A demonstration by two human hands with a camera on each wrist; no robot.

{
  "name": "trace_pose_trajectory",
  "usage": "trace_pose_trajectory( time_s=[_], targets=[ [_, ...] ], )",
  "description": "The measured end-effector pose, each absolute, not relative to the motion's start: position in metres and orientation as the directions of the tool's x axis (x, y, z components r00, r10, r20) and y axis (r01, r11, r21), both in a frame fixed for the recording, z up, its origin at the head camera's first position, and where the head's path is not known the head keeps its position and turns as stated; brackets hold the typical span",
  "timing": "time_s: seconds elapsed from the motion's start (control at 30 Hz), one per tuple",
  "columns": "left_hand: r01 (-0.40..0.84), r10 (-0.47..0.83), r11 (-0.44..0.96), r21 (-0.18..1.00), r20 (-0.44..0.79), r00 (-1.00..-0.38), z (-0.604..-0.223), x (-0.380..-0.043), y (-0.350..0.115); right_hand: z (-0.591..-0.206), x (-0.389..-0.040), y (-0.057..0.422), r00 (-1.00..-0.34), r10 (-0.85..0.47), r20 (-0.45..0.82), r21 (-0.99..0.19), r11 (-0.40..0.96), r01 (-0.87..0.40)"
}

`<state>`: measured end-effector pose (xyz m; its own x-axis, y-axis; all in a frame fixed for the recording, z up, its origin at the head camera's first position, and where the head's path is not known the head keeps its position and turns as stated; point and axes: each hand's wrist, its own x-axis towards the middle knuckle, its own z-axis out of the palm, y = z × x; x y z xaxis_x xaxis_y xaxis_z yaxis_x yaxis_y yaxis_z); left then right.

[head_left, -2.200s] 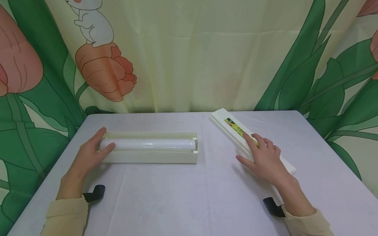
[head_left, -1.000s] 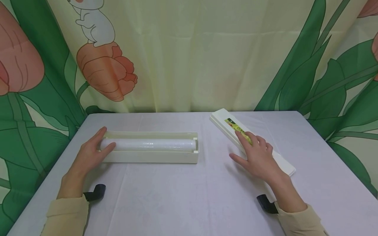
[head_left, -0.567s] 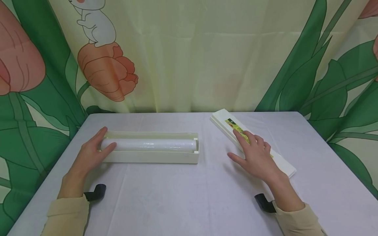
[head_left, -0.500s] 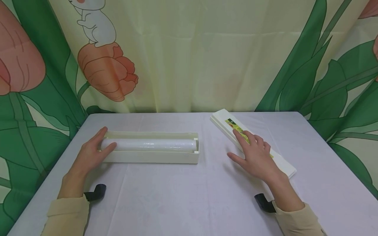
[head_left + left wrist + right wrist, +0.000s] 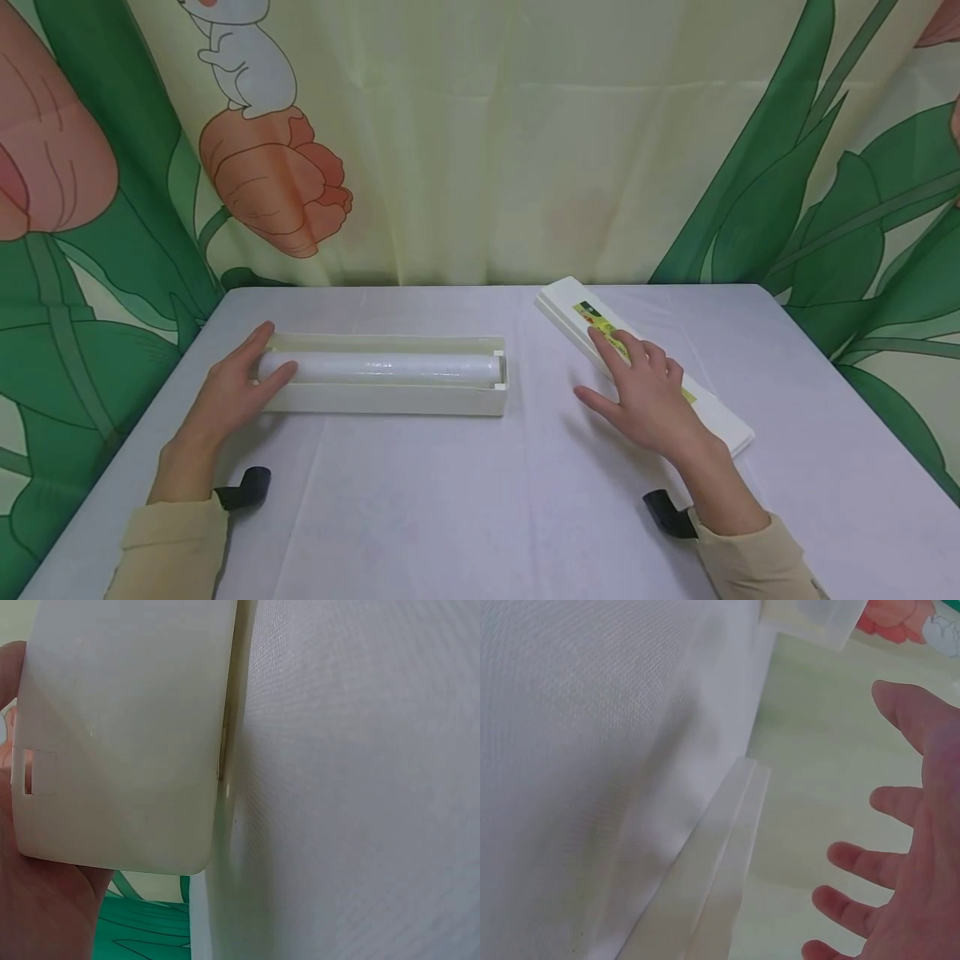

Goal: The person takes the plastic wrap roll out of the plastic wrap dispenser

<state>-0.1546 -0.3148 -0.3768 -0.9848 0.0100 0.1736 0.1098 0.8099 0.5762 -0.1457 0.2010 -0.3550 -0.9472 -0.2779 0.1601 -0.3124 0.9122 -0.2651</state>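
Observation:
An uncovered white cling film box lies on the table, with a roll of cling film inside it. My left hand holds the box's left end, the thumb over the near rim and fingers at the far side. The left wrist view shows that hand against the box. To the right, a long white lid with a yellow-green label lies slanted. Above it hovers my right hand, fingers spread. In the right wrist view, the right hand's fingers are apart from the lid.
A white cloth covers the table. Behind stands a curtain printed with plants, a carrot and a rabbit. Black wrist mounts stick out from the sleeves.
My right hand has shifted left and slightly up along the lid, uncovering more of its lower end. The left hand, box and lid keep their places, apart from a slight view drift.

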Motion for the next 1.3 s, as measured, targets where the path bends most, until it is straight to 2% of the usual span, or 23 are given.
trace_pose_trajectory(
  time_s=[1.3],
  targets=[
    [0.115,0.011,0.811,0.573,0.182,-0.983,-0.377,-0.155,-0.314,-0.349,-0.155,0.176,-0.926,-0.330,0.183,-0.281,0.885,-0.371]
  ],
)
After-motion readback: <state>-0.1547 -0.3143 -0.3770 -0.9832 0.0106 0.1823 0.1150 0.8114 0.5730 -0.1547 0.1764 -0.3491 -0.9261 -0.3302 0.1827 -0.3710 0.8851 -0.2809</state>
